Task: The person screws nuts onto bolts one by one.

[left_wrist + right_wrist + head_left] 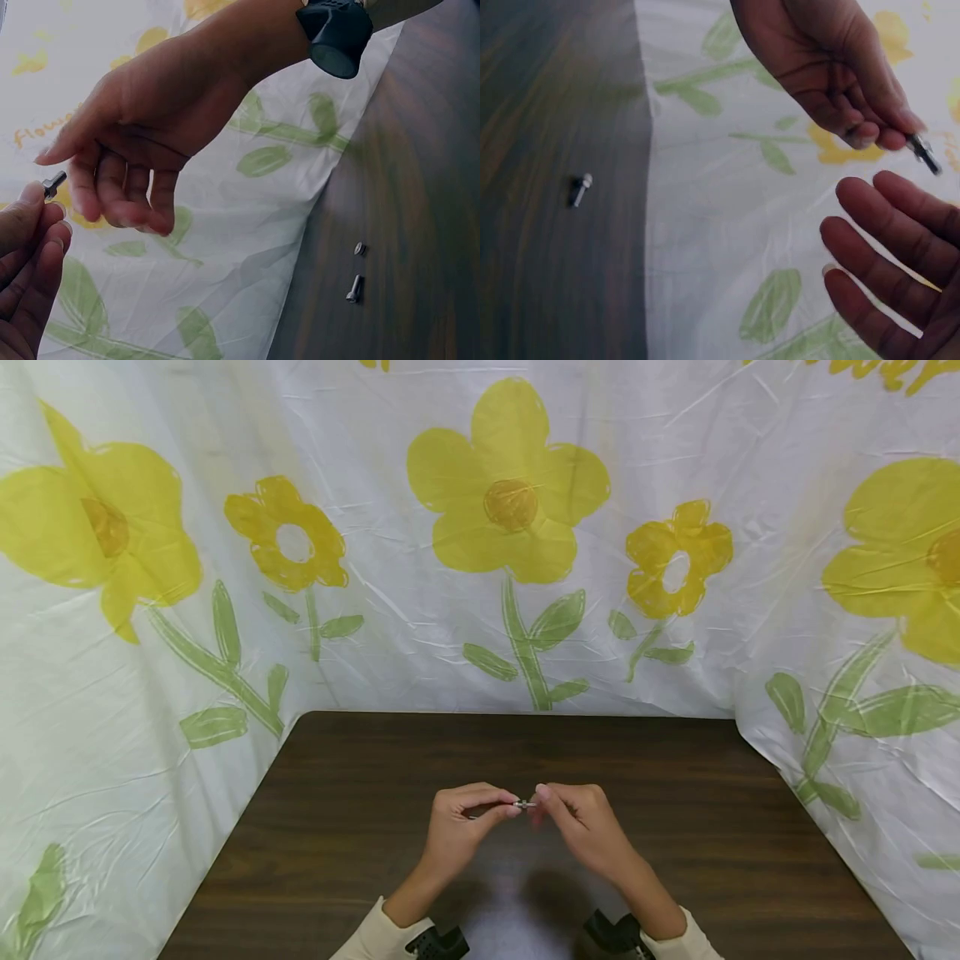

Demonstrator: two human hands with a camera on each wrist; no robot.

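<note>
- We see the person's left hand [461, 822] pinching a small, silver-grey metal bolt [54, 184] between thumb and fingertips, which hide one end of it.
- The bolt is up in the air between the two hands, above a dark brown, wood-grained worktop [360, 752].
- We find the right hand [592, 827] just beside the bolt's free end, its fingers loosely extended and a little apart in the right wrist view.
- On the worktop, in the left wrist view, we notice a small, round metal ring-like piece [360, 248] and, near it, a slim metal screw [355, 289] lying on its side.
- The right wrist view gives us a round-headed metal fastener [581, 190] on the worktop; whether it is that same screw, we cannot tell.
- Around the worktop we see a white hanging sheet [420, 643] printed with yellow flowers and green leaves.
- Cream sleeves [382, 935] and black wrist-worn devices [438, 943] sit at both wrists, covering part of the near worktop.
</note>
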